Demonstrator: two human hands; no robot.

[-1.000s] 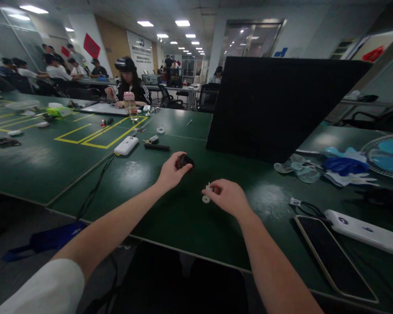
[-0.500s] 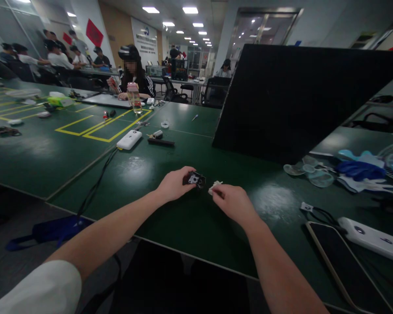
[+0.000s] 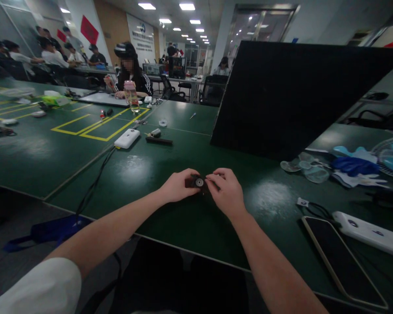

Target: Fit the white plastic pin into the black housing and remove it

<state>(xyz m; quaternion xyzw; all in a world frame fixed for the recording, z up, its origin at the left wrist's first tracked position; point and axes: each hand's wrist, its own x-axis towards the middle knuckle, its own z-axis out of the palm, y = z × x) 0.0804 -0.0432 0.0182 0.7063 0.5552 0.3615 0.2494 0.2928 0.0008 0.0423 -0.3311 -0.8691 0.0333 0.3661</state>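
Observation:
My left hand (image 3: 179, 185) is closed on a small dark device with a round grey disc (image 3: 199, 182) on the face towards me. It is held just above the green table, and its exact kind is too small to tell. Pressed together at the device's right edge are the fingertips of my right hand (image 3: 226, 189). A tiny pale bit shows by those fingers, but most of whatever they pinch is hidden.
Beyond my hands lie a dark bar (image 3: 159, 141) and a white power bank (image 3: 127, 138). A large black panel (image 3: 294, 100) leans at the right. A phone (image 3: 343, 261), another white power bank (image 3: 370, 233) and blue gloves (image 3: 355, 166) lie nearby. A person (image 3: 131, 74) sits opposite.
My right hand has moved up to the device, and the white piece in its fingers is now mostly out of sight. The device has turned, showing the round disc. The view has shifted slightly.

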